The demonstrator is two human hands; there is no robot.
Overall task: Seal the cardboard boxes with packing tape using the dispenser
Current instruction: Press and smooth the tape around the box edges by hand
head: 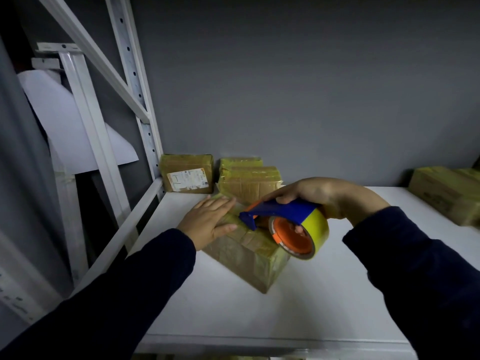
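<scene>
Pressing flat with straight fingers on the cardboard box (244,252) lying on the white shelf (324,294), the left hand (209,221) steadies it while the right hand (322,197) grips the tape dispenser (288,224), whose blade seems to touch the box top; a slip could wrinkle the tape.

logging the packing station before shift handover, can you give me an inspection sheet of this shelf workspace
surface: white shelf board, dimly lit
job's things: taped cardboard box lies angled mid-shelf; blue tape dispenser with yellow roll, front end at the box top
clutter: labelled box and stacked taped boxes at the back; another box far right
grippers: left hand flat on the box, fingers straight; right hand grips the dispenser
cables: nothing seen
surroundings: white metal rack, grey wall
</scene>
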